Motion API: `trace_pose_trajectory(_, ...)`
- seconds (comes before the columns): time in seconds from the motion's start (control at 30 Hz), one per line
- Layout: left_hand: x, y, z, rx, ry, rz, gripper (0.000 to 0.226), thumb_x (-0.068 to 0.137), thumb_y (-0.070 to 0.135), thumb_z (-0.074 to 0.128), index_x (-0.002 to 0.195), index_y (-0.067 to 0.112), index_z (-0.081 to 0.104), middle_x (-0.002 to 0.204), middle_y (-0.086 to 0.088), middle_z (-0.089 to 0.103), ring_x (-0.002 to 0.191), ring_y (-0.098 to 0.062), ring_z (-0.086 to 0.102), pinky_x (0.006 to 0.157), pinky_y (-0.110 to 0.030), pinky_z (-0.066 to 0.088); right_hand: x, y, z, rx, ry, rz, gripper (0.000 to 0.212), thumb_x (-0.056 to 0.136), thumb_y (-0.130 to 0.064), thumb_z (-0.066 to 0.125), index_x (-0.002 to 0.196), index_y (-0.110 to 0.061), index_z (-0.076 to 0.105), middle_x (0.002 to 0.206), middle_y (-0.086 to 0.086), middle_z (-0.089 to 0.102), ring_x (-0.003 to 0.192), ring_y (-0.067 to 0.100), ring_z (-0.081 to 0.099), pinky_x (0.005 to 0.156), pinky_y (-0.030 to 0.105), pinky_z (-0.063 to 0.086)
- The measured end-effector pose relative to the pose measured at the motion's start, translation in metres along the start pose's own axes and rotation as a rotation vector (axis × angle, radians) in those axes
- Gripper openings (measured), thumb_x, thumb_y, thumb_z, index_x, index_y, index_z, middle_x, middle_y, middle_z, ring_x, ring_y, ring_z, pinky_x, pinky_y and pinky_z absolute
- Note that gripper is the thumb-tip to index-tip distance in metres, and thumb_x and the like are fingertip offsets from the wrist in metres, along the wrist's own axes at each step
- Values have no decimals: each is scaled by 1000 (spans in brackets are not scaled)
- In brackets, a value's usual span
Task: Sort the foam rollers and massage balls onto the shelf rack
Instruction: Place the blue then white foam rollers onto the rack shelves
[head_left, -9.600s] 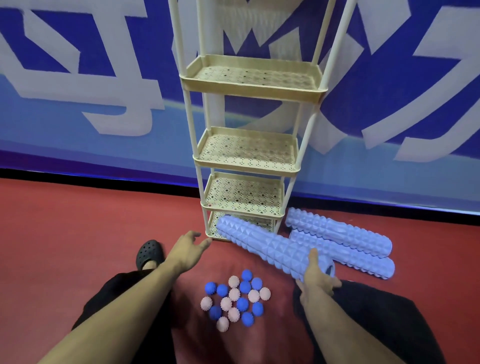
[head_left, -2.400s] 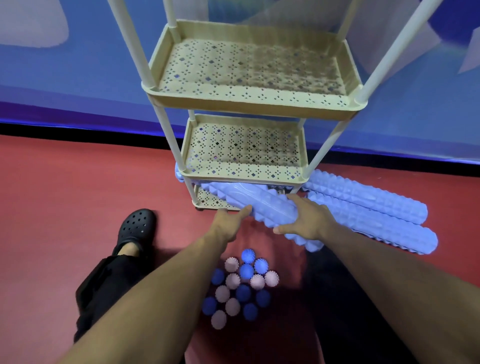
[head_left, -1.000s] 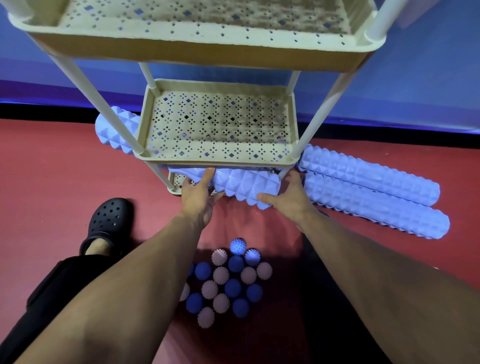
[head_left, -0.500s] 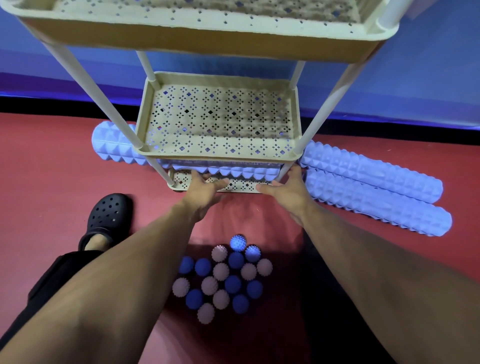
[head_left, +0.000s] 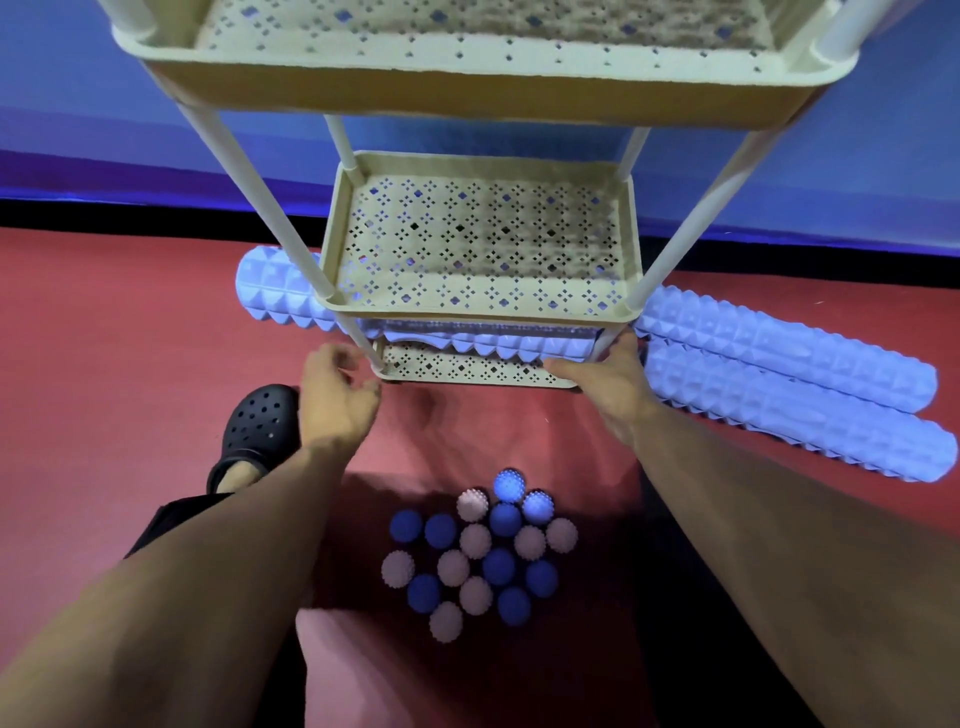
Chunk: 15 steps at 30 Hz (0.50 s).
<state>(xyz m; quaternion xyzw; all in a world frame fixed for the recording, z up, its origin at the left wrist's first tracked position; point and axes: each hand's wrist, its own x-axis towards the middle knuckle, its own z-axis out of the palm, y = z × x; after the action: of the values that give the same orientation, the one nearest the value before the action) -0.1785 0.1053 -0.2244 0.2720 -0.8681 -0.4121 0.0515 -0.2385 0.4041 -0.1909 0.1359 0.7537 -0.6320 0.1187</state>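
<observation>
Head view: we see one foam roller (head_left: 280, 291) lying across the bottom tier (head_left: 467, 370) of the shelf rack (head_left: 483, 312), its left end protruding past the frame. Our left hand (head_left: 335, 397) hangs loosely curled, empty. Our right hand (head_left: 608, 387) is spread, holding nothing, at the rack's right post. Two rollers (head_left: 789, 384) lie on the floor (head_left: 104, 364) to the right; massage balls (head_left: 480, 556) cluster between our arms.

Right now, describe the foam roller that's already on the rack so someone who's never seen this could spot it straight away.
Find the cream shelf rack standing on the red floor. On its bottom tier a pale blue foam roller lies lengthwise, its left end sticking out past the rack's leg. The other two rollers lie side by side on the floor, right of the rack.
</observation>
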Motion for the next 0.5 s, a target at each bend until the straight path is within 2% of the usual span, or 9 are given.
trace_pose_trajectory(0.03, 5, -1, -11, 15, 31, 11, 42, 77, 13, 78, 111, 20, 55, 112, -2, 51, 97, -23, 58, 89, -34, 47, -1, -2, -1, -9, -3, -1, 62, 75, 8, 81, 106, -31, 44, 107, -11, 62, 94, -11, 63, 74, 12, 51)
trace_pose_trajectory(0.13, 19, -2, -30, 100, -74, 10, 94, 63, 36, 95, 138, 14, 42, 134, -9, 35, 127, -25, 37, 113, -36, 31, -2, -2, -1, -25, -13, -4, 61, 76, 10, 80, 104, -30, 44, 103, -13, 60, 89, -11, 61, 68, 8, 51)
trace_pose_trajectory(0.23, 34, -5, -46, 118, -58, 40, 125, 54, 42, 97, 153, 17, 24, 146, -15, 24, 139, -28, 24, 120, -39, 23, -3, -3, -1, -30, -14, -6, 61, 76, 12, 79, 104, -29, 45, 105, -10, 62, 91, -7, 61, 68, 8, 52)
trace_pose_trajectory(0.33, 56, -18, -63, 135, -55, 5, 140, 53, 39, 98, 159, 21, 9, 157, -14, 12, 147, -26, 16, 123, -41, 21, -2, -2, 0, -22, -7, -4, 64, 75, 11, 81, 116, -22, 43, 108, -5, 63, 97, -2, 62, 71, 9, 53)
trace_pose_trajectory(0.4, 69, -22, -70, 142, -116, -8, 147, 53, 34, 99, 160, 19, -1, 164, -12, 0, 152, -20, 9, 123, -36, 17, -2, 1, 1, -22, -9, -15, 66, 75, 12, 80, 120, -16, 42, 104, -9, 60, 94, -3, 61, 69, 6, 51)
trace_pose_trajectory(0.5, 82, -19, -73, 71, -172, 13, 147, 57, 18, 97, 159, 10, -8, 165, -6, 3, 140, -7, 21, 120, -32, 25, 1, 1, 0, -20, 5, -24, 58, 73, 14, 80, 109, -17, 47, 98, -11, 60, 92, 2, 64, 71, 11, 54)
